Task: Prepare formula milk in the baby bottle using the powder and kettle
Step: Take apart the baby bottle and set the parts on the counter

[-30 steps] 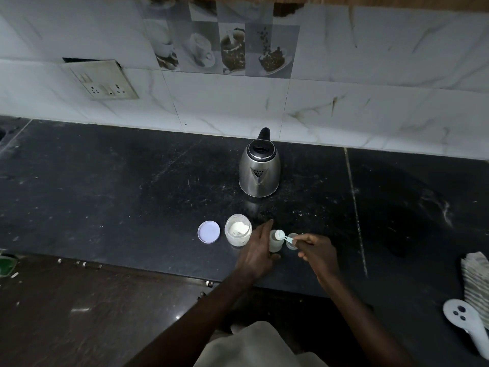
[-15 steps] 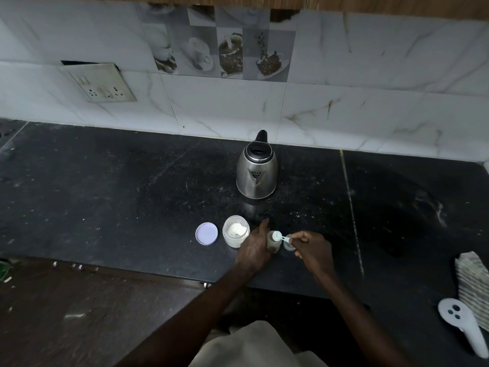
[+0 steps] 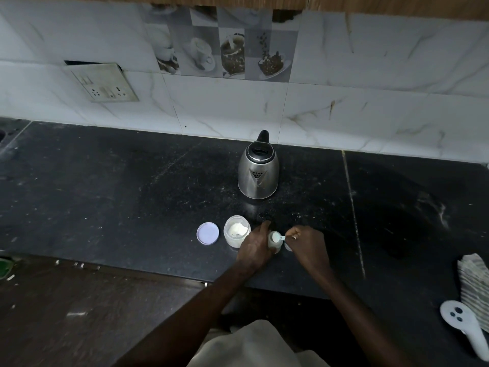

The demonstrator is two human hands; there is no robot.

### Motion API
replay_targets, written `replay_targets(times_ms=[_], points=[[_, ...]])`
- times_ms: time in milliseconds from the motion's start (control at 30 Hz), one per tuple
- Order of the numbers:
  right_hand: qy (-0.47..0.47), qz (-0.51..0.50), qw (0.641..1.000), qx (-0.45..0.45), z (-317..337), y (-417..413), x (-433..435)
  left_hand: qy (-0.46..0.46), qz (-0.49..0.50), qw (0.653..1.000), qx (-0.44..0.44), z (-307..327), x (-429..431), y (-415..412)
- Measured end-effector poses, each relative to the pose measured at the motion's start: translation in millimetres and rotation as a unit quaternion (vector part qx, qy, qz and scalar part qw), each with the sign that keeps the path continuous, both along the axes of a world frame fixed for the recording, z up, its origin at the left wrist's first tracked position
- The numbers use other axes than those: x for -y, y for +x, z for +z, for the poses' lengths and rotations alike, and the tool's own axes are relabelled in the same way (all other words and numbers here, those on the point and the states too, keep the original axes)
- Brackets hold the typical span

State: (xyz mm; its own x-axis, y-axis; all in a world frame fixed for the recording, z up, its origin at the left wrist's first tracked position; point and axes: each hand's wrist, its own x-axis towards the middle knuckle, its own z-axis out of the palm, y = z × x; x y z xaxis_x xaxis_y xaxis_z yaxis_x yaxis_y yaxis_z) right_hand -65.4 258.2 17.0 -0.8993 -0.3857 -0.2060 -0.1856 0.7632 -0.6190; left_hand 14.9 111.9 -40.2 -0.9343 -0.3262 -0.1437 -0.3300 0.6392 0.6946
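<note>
A small baby bottle [image 3: 274, 242] stands upright near the front edge of the black counter [image 3: 132, 194]. My left hand [image 3: 255, 246] is wrapped around its left side. My right hand [image 3: 307, 246] pinches a small pale scoop [image 3: 277, 236] whose bowl sits over the bottle's mouth. Left of the bottle is an open jar of white powder [image 3: 236, 231], and its lilac lid [image 3: 207, 233] lies flat beside it. A steel kettle [image 3: 258, 172] stands behind, spout toward me.
A small round cap-like piece [image 3: 288, 247] peeks out under my right hand. A white handheld controller [image 3: 465, 329] and a folded striped cloth [image 3: 475, 282] lie at the right edge. A socket plate [image 3: 104, 84] is on the tiled wall.
The scoop's bowl has shifted left from beside the bottle to over its mouth. My left hand keeps its hold on the bottle.
</note>
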Motion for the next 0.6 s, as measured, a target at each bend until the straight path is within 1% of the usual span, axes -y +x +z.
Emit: replay_targets(times_ms=[167,267,333,467,600], points=[[0.064,0.060,0.992,-0.090,-5,2,6,-0.009,0.002,1.000,-0.005,1,-1,-1],[0.128,0.124,0.972,-0.151,-5,6,7,-0.014,0.003,1.000,-0.015,2,-1,-2],[0.152,0.167,0.954,-0.197,-5,10,6,-0.016,0.006,1.000,-0.020,1,-1,-3],[0.172,0.219,0.933,-0.229,-11,14,0,-0.018,0.002,0.999,-0.030,-1,-1,-3],[0.139,0.251,0.918,-0.274,-14,15,-3,-0.020,0.000,0.999,-0.033,0,-1,-3]])
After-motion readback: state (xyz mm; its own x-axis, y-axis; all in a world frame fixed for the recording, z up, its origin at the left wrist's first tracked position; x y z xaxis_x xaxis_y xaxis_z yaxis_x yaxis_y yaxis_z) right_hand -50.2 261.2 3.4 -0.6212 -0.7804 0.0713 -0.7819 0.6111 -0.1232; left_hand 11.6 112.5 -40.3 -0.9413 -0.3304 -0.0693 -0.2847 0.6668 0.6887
